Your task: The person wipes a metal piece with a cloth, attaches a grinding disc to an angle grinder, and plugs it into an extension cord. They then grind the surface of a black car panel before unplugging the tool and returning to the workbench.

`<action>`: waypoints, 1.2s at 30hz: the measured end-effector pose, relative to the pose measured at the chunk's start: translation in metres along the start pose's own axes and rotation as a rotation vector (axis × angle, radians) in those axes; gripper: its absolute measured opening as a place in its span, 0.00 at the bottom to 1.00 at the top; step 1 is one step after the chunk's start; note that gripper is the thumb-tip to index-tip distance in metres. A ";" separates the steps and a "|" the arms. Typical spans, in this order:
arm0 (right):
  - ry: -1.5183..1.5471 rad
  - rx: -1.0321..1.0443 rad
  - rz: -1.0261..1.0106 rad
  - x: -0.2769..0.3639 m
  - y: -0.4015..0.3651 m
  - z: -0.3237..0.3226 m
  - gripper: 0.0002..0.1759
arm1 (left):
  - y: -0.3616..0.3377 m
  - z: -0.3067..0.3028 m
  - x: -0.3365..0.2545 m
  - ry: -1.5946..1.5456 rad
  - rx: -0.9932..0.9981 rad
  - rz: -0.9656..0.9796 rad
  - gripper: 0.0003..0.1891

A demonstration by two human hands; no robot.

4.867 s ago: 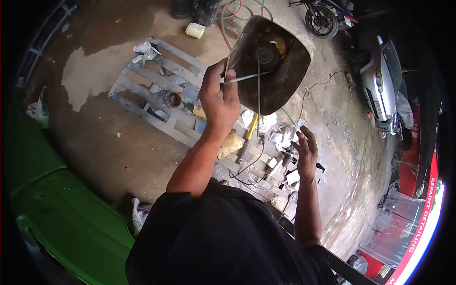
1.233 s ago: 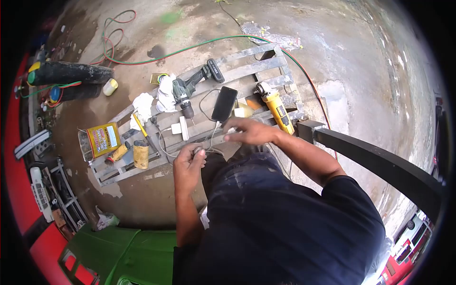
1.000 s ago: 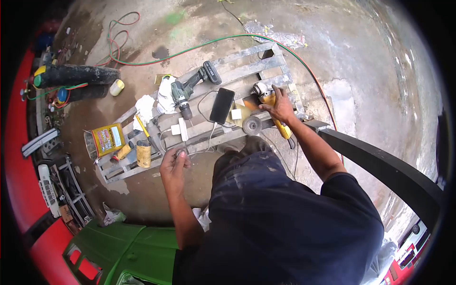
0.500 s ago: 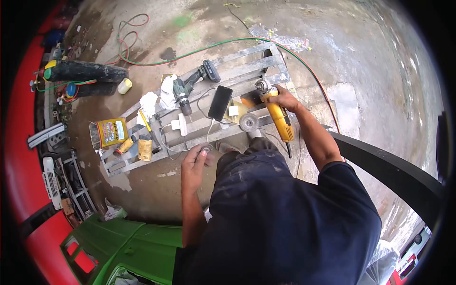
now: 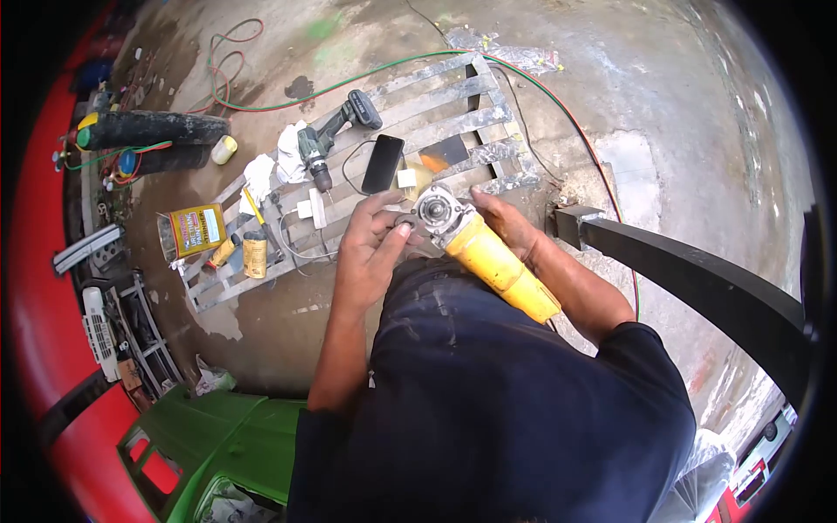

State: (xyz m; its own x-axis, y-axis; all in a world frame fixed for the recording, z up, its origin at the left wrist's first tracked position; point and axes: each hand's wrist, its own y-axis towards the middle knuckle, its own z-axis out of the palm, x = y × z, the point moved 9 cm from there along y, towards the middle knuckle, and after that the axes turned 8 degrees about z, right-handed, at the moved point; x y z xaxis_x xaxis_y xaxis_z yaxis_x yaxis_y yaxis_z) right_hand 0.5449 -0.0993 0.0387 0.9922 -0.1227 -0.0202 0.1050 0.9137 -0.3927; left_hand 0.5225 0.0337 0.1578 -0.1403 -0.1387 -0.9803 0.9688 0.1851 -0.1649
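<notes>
My right hand [image 5: 513, 228] is wrapped round a yellow angle grinder [image 5: 501, 270], which lies slantwise above my lap. Its gear head [image 5: 438, 212] faces up with the bare spindle showing. Close beside the head, my left hand [image 5: 370, 248] pinches a small round metal ring [image 5: 406, 225] that looks like a flange nut; fingers cover part of it. Beyond my hands, a black phone [image 5: 383, 164] and a cordless drill [image 5: 330, 139] lie on the slatted metal bench [image 5: 427, 96]. A white plug [image 5: 406, 178] sits right of the phone.
At the bench's left end are a yellow paint thinner can [image 5: 198, 235], a smaller yellow can [image 5: 255, 254] and white rags [image 5: 257, 183]. Gas cylinders [image 5: 166, 129] lie farther left. A green and red hose [image 5: 349, 78] crosses the floor. A dark metal beam [image 5: 689, 266] extends along my right.
My right hand has brought the grinder left and closer to my body, turning its head upward. My left hand has moved up and right with the ring. The grinding disc on the bench is now hidden.
</notes>
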 end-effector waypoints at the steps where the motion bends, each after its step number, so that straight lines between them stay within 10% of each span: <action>1: -0.058 -0.012 0.048 -0.003 0.001 -0.005 0.30 | 0.001 0.002 0.003 0.007 0.001 -0.002 0.13; 36: -0.202 -0.132 0.093 -0.010 0.032 0.005 0.24 | -0.006 0.002 -0.025 1.049 -0.043 0.331 0.19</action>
State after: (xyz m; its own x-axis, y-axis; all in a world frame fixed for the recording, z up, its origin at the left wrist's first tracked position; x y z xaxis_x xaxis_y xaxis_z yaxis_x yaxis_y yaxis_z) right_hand 0.5388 -0.0669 0.0315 0.9918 0.0513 0.1172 0.0164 0.8575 -0.5142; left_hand 0.5202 0.0338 0.1835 0.0015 0.8159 -0.5782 0.9855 0.0968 0.1392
